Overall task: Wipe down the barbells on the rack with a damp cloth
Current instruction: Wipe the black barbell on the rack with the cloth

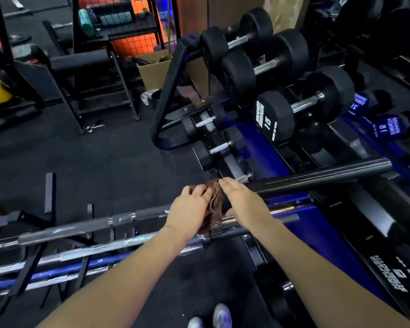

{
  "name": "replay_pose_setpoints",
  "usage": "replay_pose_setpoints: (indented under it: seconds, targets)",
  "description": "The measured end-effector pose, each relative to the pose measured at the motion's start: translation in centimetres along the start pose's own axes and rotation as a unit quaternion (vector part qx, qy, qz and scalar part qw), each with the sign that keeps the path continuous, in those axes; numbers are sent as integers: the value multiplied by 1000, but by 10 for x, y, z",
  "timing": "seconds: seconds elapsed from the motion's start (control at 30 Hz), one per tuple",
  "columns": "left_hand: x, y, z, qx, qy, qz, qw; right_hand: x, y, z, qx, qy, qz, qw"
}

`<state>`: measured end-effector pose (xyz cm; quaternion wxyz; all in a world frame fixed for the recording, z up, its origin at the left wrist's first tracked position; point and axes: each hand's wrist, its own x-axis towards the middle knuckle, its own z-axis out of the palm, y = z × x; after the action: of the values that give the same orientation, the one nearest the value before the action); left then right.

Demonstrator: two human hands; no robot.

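Several barbells lie side by side on a low black rack (29,268) in front of me. A brown cloth (215,204) is bunched over the top black barbell (317,177), whose thick sleeve runs up to the right. My left hand (189,209) grips the cloth from the left. My right hand (243,202) wraps over the same bar just right of the cloth, its thumb underneath. A grey barbell (81,227) and a chrome barbell (76,255) lie lower on the rack to the left.
A tiered dumbbell rack (166,95) with black dumbbells (301,107) fills the right side. Black benches and shelving stand at the back left, with a cardboard box (152,69) behind. My shoes (213,318) show on the black rubber floor.
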<state>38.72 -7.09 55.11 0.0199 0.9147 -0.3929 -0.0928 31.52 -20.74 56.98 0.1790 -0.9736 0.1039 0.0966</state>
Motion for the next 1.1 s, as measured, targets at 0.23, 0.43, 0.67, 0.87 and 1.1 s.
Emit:
replay_pose_setpoints:
  seconds: [0.23, 0.43, 0.67, 0.87, 1.1]
  targets:
    - [-18, -24, -12, 16, -26, -45, 999, 1, -3, 4, -2, -5, -8, 1000]
    - [-2, 30, 2, 16, 10, -78, 997, 1, -4, 10, 0, 27, -7, 1000]
    - [-15, -1, -6, 89, 0, -27, 996, -2, 4, 4, -10, 5, 12, 1000]
    - [-33, -29, -15, 62, 0, -92, 994, -3, -6, 3, -21, 9, 6, 1000]
    - [-11, -15, -11, -60, 14, -50, 997, -3, -9, 4, -45, 19, 4, 999]
